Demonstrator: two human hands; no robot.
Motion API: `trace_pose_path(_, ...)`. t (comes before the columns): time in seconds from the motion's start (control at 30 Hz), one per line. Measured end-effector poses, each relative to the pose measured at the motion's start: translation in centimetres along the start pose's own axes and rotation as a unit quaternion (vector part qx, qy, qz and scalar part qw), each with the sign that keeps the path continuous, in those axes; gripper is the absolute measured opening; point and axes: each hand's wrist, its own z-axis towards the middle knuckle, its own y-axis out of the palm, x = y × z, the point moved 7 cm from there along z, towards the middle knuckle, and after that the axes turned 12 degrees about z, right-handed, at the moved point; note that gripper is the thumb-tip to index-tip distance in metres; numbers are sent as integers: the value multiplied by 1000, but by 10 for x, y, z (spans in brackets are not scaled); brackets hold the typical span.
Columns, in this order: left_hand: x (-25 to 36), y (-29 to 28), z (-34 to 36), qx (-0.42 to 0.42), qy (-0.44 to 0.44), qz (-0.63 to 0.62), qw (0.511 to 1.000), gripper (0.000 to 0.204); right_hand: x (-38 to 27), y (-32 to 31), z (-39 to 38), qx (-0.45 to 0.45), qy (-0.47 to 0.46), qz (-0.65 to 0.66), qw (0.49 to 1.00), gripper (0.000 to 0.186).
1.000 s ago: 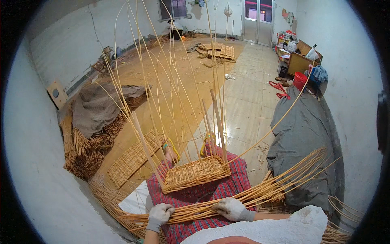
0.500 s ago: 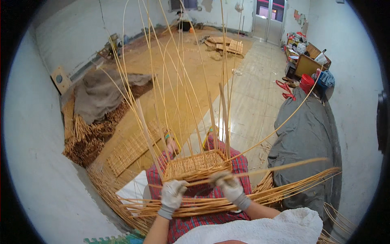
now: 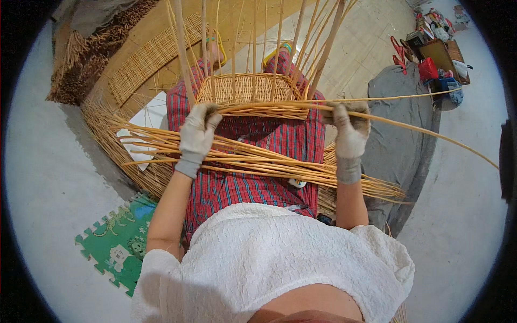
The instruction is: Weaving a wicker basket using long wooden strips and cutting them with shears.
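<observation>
A rectangular woven wicker basket (image 3: 242, 89) rests at my knees, with tall upright stakes rising from its sides. My left hand (image 3: 196, 134), in a pale work glove, is closed at the basket's near left corner, pinching a wicker rod (image 3: 258, 107) there. That rod runs along the near edge to my right hand (image 3: 351, 132), also gloved and closed round it just past the right corner. Its free end bends away to the right. A bundle of loose wicker rods (image 3: 258, 159) lies across my lap, below both hands.
To the left lie a woven wicker panel (image 3: 156, 59) and a stack of cut sticks (image 3: 89, 67). A grey cloth (image 3: 398, 129) covers something on the right, with a red bucket (image 3: 428, 69) beyond it. A green foam mat (image 3: 121, 242) is at lower left.
The view has tipped down toward my lap. My right hand has moved out to the right along the rod, so my hands are farther apart.
</observation>
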Motion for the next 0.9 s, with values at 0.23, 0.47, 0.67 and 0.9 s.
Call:
trace_pose_path(0.23,9,35,3,44,102,219,969,59,30,-73,-31,125,-95,-6,987,14)
trace_pose_path(0.47,3,38,22,37,52,149,987,53,67,-91,-54,168,13,-17,986,14)
trace_pose_path(0.67,-30,56,29,-10,-91,10,996,37,98,-122,-17,107,115,23,987,21)
trace_pose_path(0.9,13,129,39,-337,-269,-186,883,32,121,-127,7,26,89,39,995,10)
